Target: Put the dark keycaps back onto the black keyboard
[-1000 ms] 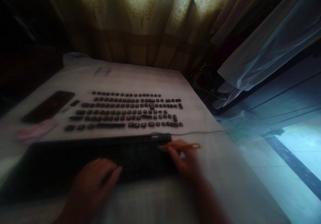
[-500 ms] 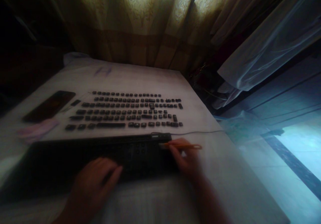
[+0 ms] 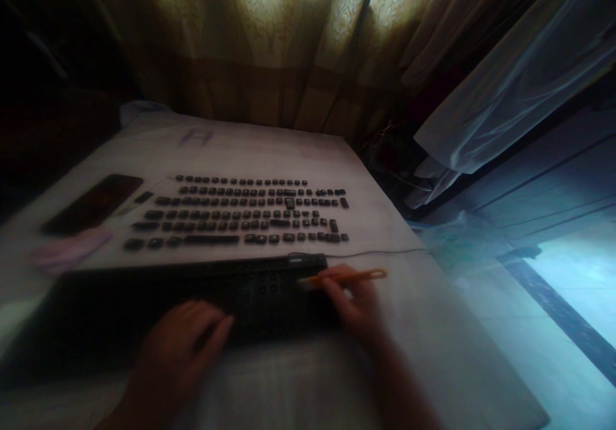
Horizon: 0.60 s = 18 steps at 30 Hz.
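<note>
A black keyboard base point(image 3: 120, 308), its keys removed, lies along the near side of the table. My right hand point(image 3: 353, 301) pinches a small brush point(image 3: 344, 278) with an orange looped handle. The pale bristles point left and meet the right part of the base, or hover just over it; I cannot tell which. On the base's near middle rests my left hand point(image 3: 185, 343), thumb apart from loosely bent fingers, gripping nothing visible. Loose black keycaps point(image 3: 231, 215) lie in several rows beyond the base, among them a long space bar point(image 3: 212, 240).
A dark phone point(image 3: 94, 203) lies at the left, with a pink cloth point(image 3: 72, 249) nearer me. Close to the phone is a small black piece point(image 3: 144, 197). A thin cable point(image 3: 385, 251) runs right over the white-covered table point(image 3: 274, 151). Patterned curtains point(image 3: 269, 19) hang behind.
The brush has moved slightly left over the base, its bristles a little lower than before. My left hand stays almost in place. The whole view has shifted slightly.
</note>
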Available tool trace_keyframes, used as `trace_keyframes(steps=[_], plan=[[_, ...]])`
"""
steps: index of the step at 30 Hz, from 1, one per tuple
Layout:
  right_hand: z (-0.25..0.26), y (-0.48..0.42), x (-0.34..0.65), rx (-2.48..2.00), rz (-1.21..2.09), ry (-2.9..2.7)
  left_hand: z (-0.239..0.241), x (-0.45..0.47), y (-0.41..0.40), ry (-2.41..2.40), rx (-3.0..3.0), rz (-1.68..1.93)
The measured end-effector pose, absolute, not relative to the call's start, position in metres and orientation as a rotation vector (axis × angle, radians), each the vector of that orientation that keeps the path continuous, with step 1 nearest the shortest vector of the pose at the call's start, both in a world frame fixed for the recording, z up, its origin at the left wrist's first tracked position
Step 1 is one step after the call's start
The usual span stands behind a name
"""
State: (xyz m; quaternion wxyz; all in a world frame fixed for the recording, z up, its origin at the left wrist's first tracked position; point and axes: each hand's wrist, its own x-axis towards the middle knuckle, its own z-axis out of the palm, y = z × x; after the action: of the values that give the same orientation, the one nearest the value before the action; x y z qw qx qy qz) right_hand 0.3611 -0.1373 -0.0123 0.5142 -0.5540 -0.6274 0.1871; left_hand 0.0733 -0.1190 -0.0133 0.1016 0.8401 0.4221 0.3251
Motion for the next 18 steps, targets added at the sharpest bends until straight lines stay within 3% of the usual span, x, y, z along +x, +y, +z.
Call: trace_keyframes(steps=[9,18], plan=[[-0.0172,-0.1375,0.3648,-1.371,0.316,-1.611,-0.0142,0.072,-0.1192,1.25,2.489,0.953],[-0.014,-0.1377,0.3608,-1.341,0.436,-1.582,-0.0142,0.0729,-0.12,1.274,2.477,0.918]])
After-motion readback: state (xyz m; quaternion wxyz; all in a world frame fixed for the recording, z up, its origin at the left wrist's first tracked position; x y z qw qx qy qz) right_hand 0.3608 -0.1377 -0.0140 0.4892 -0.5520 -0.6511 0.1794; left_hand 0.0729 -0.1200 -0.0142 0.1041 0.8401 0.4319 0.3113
